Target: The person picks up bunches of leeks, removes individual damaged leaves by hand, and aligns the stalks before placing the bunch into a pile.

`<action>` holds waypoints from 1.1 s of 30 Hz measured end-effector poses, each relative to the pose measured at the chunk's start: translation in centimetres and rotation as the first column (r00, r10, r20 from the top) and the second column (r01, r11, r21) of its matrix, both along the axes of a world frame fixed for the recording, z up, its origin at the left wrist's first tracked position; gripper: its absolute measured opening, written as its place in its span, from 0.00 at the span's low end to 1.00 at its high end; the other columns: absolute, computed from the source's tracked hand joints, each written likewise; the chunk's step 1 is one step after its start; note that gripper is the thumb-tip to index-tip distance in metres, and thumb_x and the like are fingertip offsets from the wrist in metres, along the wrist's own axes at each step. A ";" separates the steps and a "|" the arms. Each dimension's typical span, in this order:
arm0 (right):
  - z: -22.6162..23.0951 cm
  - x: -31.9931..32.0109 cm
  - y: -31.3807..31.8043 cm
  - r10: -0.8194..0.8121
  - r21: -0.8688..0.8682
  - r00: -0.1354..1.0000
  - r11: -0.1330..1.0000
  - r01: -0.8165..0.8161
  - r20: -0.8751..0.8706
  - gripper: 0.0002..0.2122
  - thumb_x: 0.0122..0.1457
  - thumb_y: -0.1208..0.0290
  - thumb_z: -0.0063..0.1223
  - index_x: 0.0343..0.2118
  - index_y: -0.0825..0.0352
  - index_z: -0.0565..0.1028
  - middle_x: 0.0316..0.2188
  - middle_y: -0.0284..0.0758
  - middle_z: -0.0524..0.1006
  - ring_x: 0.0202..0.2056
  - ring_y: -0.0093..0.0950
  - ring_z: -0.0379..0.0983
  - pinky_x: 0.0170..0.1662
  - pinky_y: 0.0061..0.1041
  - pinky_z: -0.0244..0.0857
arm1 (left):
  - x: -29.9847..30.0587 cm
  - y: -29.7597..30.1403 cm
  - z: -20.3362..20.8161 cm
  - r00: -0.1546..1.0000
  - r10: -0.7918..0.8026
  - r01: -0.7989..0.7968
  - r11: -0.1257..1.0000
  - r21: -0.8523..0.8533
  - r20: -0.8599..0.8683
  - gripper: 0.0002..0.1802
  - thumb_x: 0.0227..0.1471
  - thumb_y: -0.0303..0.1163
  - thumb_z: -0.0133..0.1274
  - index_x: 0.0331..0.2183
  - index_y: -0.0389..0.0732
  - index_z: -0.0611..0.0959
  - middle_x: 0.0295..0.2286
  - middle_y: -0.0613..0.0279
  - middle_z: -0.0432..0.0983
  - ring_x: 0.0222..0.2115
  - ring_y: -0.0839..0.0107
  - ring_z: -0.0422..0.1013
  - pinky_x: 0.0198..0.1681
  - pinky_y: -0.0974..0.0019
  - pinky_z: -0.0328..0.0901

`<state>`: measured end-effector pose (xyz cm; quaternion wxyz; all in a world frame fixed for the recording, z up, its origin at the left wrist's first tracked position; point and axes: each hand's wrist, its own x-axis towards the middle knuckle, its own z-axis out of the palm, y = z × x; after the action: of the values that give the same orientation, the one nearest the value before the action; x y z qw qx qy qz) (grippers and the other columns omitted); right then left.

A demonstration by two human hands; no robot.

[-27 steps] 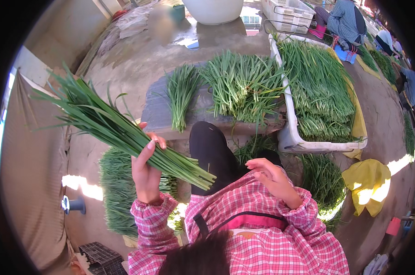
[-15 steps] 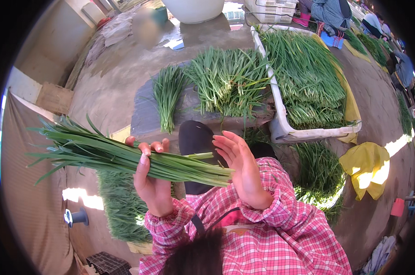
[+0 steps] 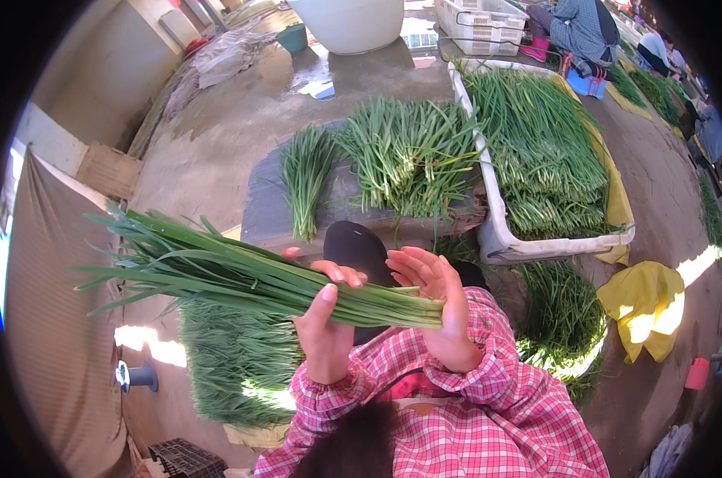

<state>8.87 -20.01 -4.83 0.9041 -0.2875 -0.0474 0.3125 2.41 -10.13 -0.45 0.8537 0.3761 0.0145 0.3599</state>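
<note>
A long bunch of green garlic chives (image 3: 217,271) lies across my lap area, leaf tips to the left and pale stem ends to the right. My left hand (image 3: 329,334) is closed round it near the stems, thumb on the near side and fingertips showing over the far side. Beside the stem ends, my right hand (image 3: 445,315) is held up with its fingers stretched out, the palm against the ends. Past my knee, a small bundle of chives (image 3: 304,179) rests on a dark low board (image 3: 261,199), next to a larger loose pile (image 3: 405,155).
A white crate (image 3: 500,231) packed with chives stands at the far right. More chives lie in a heap (image 3: 229,358) on my left and another (image 3: 564,311) on my right, near a yellow cloth (image 3: 644,307). A large white tub (image 3: 353,24) and a seated person (image 3: 572,32) are farther back.
Both hands and the bunch have shifted right in view. My left hand now grips closer to the stem ends and nearer my right hand. The whole view has also shifted slightly.
</note>
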 end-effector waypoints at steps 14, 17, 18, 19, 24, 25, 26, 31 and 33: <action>-2.3 1.8 -0.4 0.173 -0.315 0.951 0.945 -0.087 0.256 0.16 0.57 0.64 0.29 0.42 0.71 0.62 0.37 0.40 0.68 0.41 0.27 0.64 0.44 0.23 0.57 | 0.1 2.1 -0.1 0.932 -0.145 0.242 0.931 0.272 -0.333 0.27 0.38 0.21 0.47 0.41 0.39 0.56 0.21 0.56 0.66 0.24 0.65 0.65 0.33 0.60 0.61; -0.4 3.8 -1.6 0.236 -0.340 0.858 0.937 -0.077 0.457 0.14 0.54 0.71 0.36 0.44 0.71 0.60 0.38 0.40 0.67 0.42 0.26 0.63 0.46 0.23 0.54 | 0.1 3.4 -0.5 0.873 -0.052 0.262 0.889 0.376 -0.486 0.22 0.37 0.19 0.49 0.38 0.34 0.62 0.20 0.57 0.69 0.23 0.68 0.68 0.31 0.66 0.63; 0.2 4.0 -2.0 0.255 -0.361 0.808 0.931 -0.056 0.531 0.15 0.54 0.72 0.38 0.44 0.70 0.60 0.39 0.40 0.67 0.43 0.26 0.62 0.47 0.23 0.54 | 0.0 3.8 -0.9 0.843 -0.021 0.276 0.874 0.399 -0.537 0.21 0.37 0.18 0.50 0.37 0.33 0.64 0.20 0.57 0.70 0.23 0.68 0.68 0.30 0.67 0.63; 0.1 4.0 -2.2 0.267 -0.356 0.825 0.930 -0.086 0.498 0.16 0.51 0.75 0.42 0.44 0.71 0.60 0.39 0.39 0.67 0.43 0.25 0.62 0.48 0.22 0.53 | 0.2 4.3 -1.3 0.854 0.094 0.247 0.793 0.556 -0.512 0.15 0.36 0.18 0.51 0.32 0.32 0.69 0.20 0.58 0.71 0.22 0.70 0.69 0.28 0.70 0.64; -1.1 4.2 -3.9 0.511 -0.526 0.682 0.823 -0.214 0.523 0.15 0.51 0.74 0.43 0.43 0.70 0.62 0.39 0.36 0.67 0.43 0.23 0.62 0.46 0.22 0.55 | -0.2 6.5 -2.2 0.699 0.646 0.098 0.340 0.935 -0.308 0.17 0.34 0.18 0.50 0.34 0.35 0.72 0.23 0.53 0.71 0.24 0.65 0.70 0.27 0.69 0.63; -1.3 4.6 -4.8 0.616 -0.620 0.562 0.754 -0.218 0.552 0.15 0.50 0.74 0.44 0.42 0.70 0.63 0.39 0.35 0.67 0.42 0.23 0.63 0.46 0.22 0.55 | -0.4 7.2 -2.2 0.689 0.703 0.047 0.201 0.978 -0.178 0.19 0.32 0.17 0.49 0.34 0.35 0.71 0.23 0.53 0.71 0.23 0.63 0.69 0.27 0.69 0.63; -1.5 5.2 -5.9 0.712 -0.706 0.430 0.676 -0.209 0.555 0.15 0.50 0.73 0.45 0.42 0.70 0.63 0.39 0.35 0.67 0.42 0.24 0.63 0.45 0.22 0.56 | -0.7 8.0 -2.3 0.670 0.741 0.000 0.056 0.998 -0.042 0.21 0.30 0.16 0.48 0.34 0.35 0.71 0.23 0.53 0.70 0.23 0.60 0.68 0.26 0.68 0.62; -3.4 8.2 -12.2 0.511 -0.758 0.692 0.647 0.080 0.510 0.15 0.48 0.75 0.47 0.41 0.71 0.65 0.35 0.36 0.71 0.36 0.22 0.67 0.40 0.19 0.59 | -2.1 10.2 1.4 0.626 0.719 0.031 -0.409 0.912 0.301 0.26 0.24 0.17 0.46 0.35 0.33 0.71 0.25 0.54 0.67 0.26 0.57 0.64 0.28 0.62 0.59; -3.5 9.8 -14.9 0.403 -0.761 0.735 0.606 0.232 0.545 0.14 0.49 0.76 0.45 0.40 0.71 0.65 0.33 0.34 0.71 0.35 0.21 0.66 0.39 0.18 0.59 | -2.6 10.9 2.3 0.623 0.681 0.023 -0.508 0.861 0.385 0.26 0.24 0.17 0.45 0.36 0.32 0.71 0.26 0.53 0.66 0.26 0.57 0.64 0.29 0.61 0.59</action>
<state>18.68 -34.90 -8.30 0.5818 -0.7445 -0.2417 0.2208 -0.20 0.74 1.87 -0.0545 0.9115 0.0555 0.4038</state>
